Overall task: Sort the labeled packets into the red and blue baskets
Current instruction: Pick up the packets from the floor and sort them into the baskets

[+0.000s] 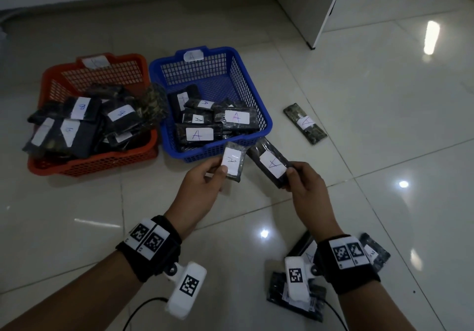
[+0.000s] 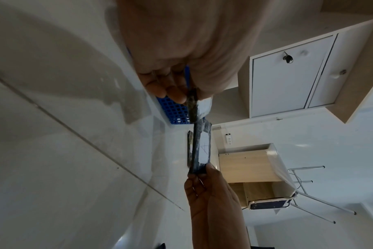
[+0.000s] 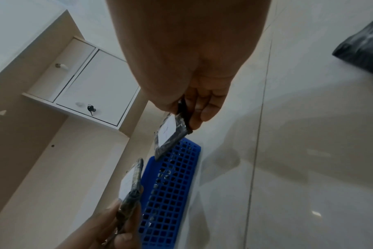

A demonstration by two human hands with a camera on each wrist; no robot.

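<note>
Both-handed: left grip point(image 1: 205, 179) pinches A packet point(image 1: 233, 161); right grip point(image 1: 305, 184) pinches another point(image 1: 272, 165).

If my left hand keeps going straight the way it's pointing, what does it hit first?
Most likely the near rim of the blue basket. The left hand pinches an A packet whose top end already sits just short of that rim, though depth is uncertain.

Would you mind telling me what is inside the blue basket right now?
The blue basket holds dark packets with white labels, five visibly marked A. Whatever lies beneath them is covered, so the full count cannot be seen.
</note>
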